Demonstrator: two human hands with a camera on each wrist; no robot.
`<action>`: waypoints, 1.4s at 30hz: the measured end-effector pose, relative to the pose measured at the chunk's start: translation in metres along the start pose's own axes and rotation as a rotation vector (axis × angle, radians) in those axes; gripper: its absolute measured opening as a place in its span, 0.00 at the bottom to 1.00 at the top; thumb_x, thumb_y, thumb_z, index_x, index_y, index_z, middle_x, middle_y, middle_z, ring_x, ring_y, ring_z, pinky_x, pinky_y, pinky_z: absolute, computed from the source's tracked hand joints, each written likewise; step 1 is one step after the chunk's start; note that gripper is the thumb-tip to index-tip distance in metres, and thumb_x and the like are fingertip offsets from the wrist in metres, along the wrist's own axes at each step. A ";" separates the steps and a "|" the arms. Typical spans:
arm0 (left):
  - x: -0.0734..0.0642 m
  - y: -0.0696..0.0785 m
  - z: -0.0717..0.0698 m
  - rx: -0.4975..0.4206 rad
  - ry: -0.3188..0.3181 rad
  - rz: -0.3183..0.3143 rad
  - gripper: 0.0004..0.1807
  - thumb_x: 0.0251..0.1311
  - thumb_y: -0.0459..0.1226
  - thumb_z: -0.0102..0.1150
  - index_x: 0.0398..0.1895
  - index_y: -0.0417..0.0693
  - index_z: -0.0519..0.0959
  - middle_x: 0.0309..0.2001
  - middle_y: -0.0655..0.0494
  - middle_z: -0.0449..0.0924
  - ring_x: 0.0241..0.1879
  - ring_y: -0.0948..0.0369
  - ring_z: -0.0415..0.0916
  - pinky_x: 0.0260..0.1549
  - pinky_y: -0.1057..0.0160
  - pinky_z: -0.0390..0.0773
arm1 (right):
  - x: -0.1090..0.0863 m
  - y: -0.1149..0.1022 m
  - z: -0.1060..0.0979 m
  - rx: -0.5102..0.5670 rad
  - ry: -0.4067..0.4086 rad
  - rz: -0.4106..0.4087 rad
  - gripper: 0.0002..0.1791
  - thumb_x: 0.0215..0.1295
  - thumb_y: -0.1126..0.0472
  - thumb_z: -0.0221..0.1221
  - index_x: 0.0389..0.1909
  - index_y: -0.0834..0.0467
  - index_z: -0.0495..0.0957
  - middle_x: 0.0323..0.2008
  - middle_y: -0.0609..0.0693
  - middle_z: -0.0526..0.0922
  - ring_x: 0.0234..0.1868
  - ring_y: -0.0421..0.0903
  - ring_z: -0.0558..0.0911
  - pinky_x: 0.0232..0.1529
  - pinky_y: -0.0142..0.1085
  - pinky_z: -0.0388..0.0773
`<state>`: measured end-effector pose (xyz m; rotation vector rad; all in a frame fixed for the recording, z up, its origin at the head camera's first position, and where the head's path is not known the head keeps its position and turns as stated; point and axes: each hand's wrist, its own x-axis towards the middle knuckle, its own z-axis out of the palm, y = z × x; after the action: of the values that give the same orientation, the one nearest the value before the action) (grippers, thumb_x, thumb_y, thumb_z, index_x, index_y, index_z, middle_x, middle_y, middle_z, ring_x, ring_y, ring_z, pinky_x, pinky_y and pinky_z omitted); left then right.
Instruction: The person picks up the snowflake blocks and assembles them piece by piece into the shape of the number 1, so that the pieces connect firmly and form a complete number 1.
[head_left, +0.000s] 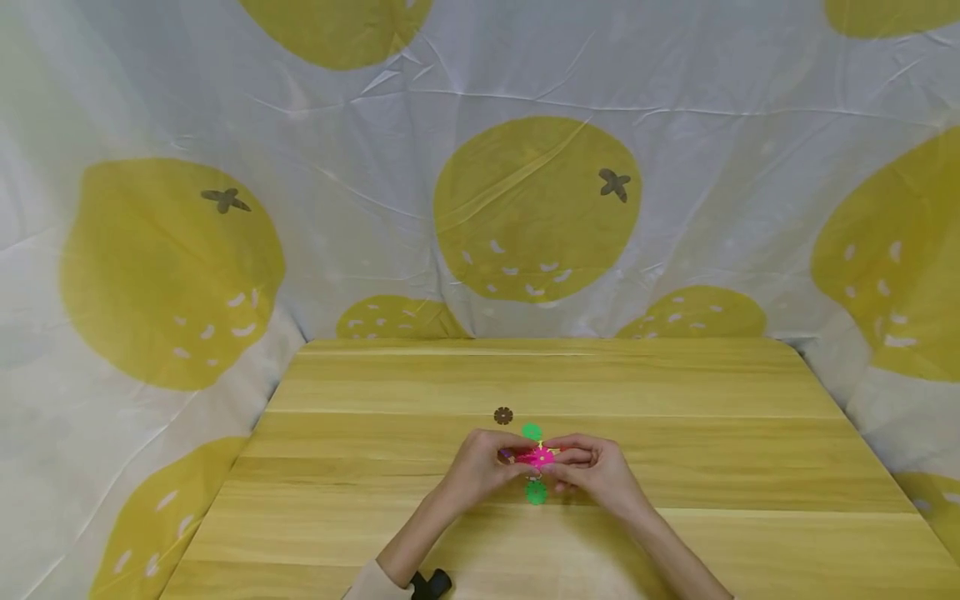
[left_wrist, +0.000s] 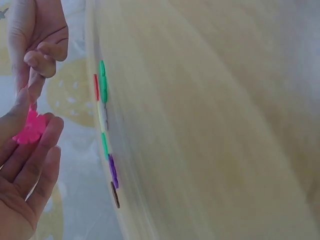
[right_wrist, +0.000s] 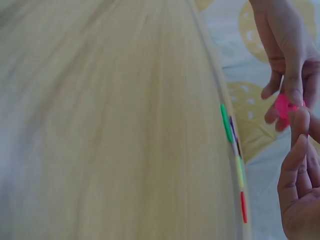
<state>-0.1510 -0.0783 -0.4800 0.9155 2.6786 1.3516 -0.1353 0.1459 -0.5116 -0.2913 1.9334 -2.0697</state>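
Observation:
Both hands meet over the table around a bright pink notched plastic disc (head_left: 542, 457). My left hand (head_left: 480, 468) pinches it between thumb and fingers, from the left. From the opposite side my right hand (head_left: 602, 472) also pinches at it, fingertips close to those of the left. In the left wrist view the pink disc (left_wrist: 32, 127) is held up above table level, partly covered by the left thumb. The right wrist view shows the pink disc (right_wrist: 283, 106) between the two hands, its edges hidden by fingers.
More notched discs lie on the wooden table (head_left: 675, 392) under and around the hands: a brown disc (head_left: 503, 415), a green disc (head_left: 532, 431) behind, another green disc (head_left: 536, 493) in front, and a purple disc (left_wrist: 113, 171). A red disc (right_wrist: 243, 207) lies among them. A lemon-print cloth (head_left: 360, 183) hangs behind.

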 end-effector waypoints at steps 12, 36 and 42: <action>-0.004 -0.009 -0.009 -0.021 0.014 -0.111 0.14 0.55 0.33 0.77 0.45 0.42 0.89 0.40 0.51 0.91 0.38 0.62 0.86 0.33 0.74 0.82 | -0.004 -0.003 -0.011 -0.058 0.031 0.062 0.27 0.65 0.64 0.70 0.60 0.75 0.75 0.44 0.62 0.90 0.31 0.42 0.88 0.35 0.35 0.88; -0.011 -0.018 -0.016 -0.062 -0.002 -0.182 0.18 0.60 0.33 0.74 0.54 0.40 0.86 0.44 0.47 0.89 0.42 0.56 0.86 0.31 0.74 0.83 | 0.003 -0.004 -0.037 -0.387 0.093 0.135 0.25 0.59 0.64 0.74 0.57 0.65 0.83 0.44 0.62 0.84 0.26 0.41 0.80 0.25 0.32 0.80; -0.010 -0.018 -0.015 -0.065 0.009 -0.170 0.18 0.59 0.32 0.74 0.53 0.41 0.86 0.43 0.48 0.89 0.40 0.56 0.85 0.30 0.73 0.83 | 0.009 -0.002 -0.037 -0.382 0.078 0.127 0.24 0.59 0.67 0.73 0.57 0.67 0.82 0.36 0.56 0.82 0.23 0.39 0.77 0.22 0.29 0.76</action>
<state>-0.1554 -0.1029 -0.4860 0.6595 2.6318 1.3990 -0.1561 0.1776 -0.5125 -0.1640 2.3240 -1.6467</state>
